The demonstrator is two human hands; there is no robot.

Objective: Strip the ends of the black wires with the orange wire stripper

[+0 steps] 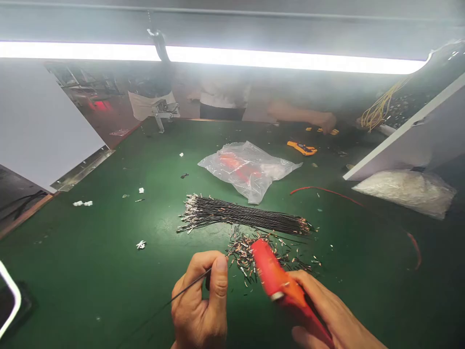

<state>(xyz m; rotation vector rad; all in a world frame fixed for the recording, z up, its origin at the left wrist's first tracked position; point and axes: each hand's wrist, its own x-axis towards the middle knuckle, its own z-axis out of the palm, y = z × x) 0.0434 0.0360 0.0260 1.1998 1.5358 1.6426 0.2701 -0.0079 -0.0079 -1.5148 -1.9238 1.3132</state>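
Left grip (203,303) pinches 1 black wire (189,290); right grip (323,303) clenches 1 red-orange tool (271,271) near clippings (244,253) on green bench (101,286), wire bundle (247,215) beyond.

The counter (109,271) was green, the tool (267,266) red and orange, the bundled wires (247,216) black with coppery ends (303,226).

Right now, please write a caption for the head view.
Left hand pinches a black wire; right hand holds a red tool near wire scraps.

The wire bundle (243,214) lies between the plastic bag (250,167) and the scrap pile (250,252).
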